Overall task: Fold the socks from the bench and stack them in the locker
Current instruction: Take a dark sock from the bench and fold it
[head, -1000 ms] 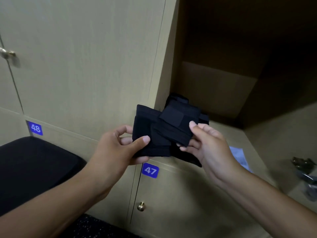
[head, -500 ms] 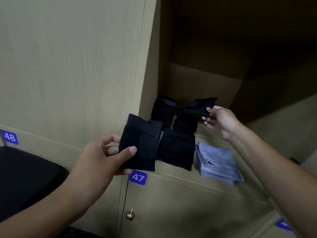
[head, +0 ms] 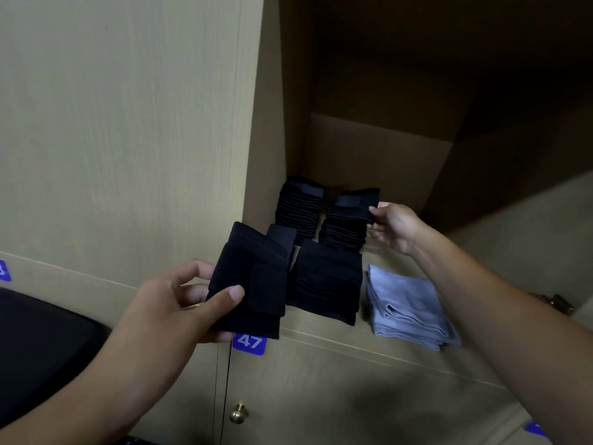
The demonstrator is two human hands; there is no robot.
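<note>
Black folded socks (head: pixel 253 284), a flat bundle, pinched in the left hand (head: pixel 179 303) between thumb on top and curled fingers beneath, held just in front of the open light-wood locker (head: pixel 378 162), outside its front edge. Directly below, a blue number tag reading 47 (head: pixel 249 342) on the closed door under the shelf, with a small round brass knob (head: pixel 238 413) lower down. On the locker floor, four stacks counted: near the front edge, a black folded stack (head: pixel 327 284), and just to its right a pale blue-grey folded stack (head: pixel 407 306); behind these, two taller black stacks side by side, the left one (head: pixel 300 207) against the locker's side wall, the right one (head: pixel 345 229) close beside it. Farthest in, the right hand (head: pixel 393 224), fingers curled, pinching one black folded sock (head: pixel 357 202) resting on top of that rear right stack. Off to the lower left, a dark padded bench (head: pixel 41 351).
</note>
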